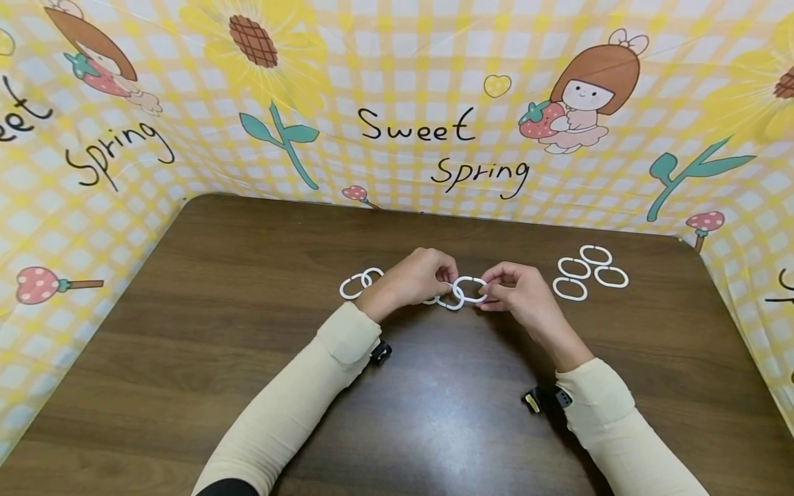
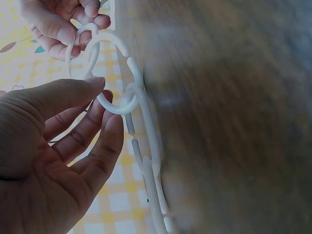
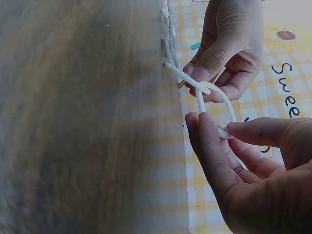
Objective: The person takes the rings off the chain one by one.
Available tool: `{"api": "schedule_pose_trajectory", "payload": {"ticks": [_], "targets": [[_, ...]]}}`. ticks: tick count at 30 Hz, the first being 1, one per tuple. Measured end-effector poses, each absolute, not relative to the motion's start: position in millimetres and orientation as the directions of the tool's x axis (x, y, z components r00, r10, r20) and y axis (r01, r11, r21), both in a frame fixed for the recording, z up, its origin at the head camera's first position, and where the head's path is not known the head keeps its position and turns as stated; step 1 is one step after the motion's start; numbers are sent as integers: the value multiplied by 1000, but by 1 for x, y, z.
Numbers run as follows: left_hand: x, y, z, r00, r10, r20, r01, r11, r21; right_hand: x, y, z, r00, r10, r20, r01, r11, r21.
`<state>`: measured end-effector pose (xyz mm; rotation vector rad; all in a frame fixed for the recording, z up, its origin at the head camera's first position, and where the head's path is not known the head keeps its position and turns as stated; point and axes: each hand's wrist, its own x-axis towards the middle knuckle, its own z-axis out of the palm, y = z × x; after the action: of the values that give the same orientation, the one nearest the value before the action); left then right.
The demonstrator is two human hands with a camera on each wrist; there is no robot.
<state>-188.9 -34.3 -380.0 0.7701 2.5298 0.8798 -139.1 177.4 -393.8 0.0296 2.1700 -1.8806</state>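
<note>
1. Head view: A chain [image 1: 364, 277] of white oval links lay across the desk [image 1: 186, 344], its length running left to right, partly hidden beneath the left hand [image 1: 423, 275] and wrist. Its far-left link slanted, long axis rising to the right. At the other end, the end link [image 1: 470, 302] had its long axis roughly left to right; its left end was threaded through the neighbouring link [image 1: 451, 308], and the right hand [image 1: 521, 293] held its right end. Farther right, four loose links [image 1: 590, 269] lay grouped, long axes mostly sideways, dipping slightly to the right. A checked cloth [image 1: 397, 83] hung behind.
2. Left wrist view: The left hand, thumb and fingers narrowed, pinched the neighbouring link, which stood tilted, with the gap in its rim facing the desk side. The chain trailed from it down the picture.
3. Right wrist view: The right hand pinched the end link between thumb and fingers. The neighbouring link appeared nearly edge-on, slanting, with the left hand's fingers drawn close upon it.
</note>
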Motion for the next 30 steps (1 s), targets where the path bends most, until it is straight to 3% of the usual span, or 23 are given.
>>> {"api": "schedule_pose_trajectory", "payload": {"ticks": [30], "targets": [[-191, -36, -379, -779, 616, -118, 407, 640, 651, -140, 180, -390, -963, -148, -225, 194, 196, -961]]}}
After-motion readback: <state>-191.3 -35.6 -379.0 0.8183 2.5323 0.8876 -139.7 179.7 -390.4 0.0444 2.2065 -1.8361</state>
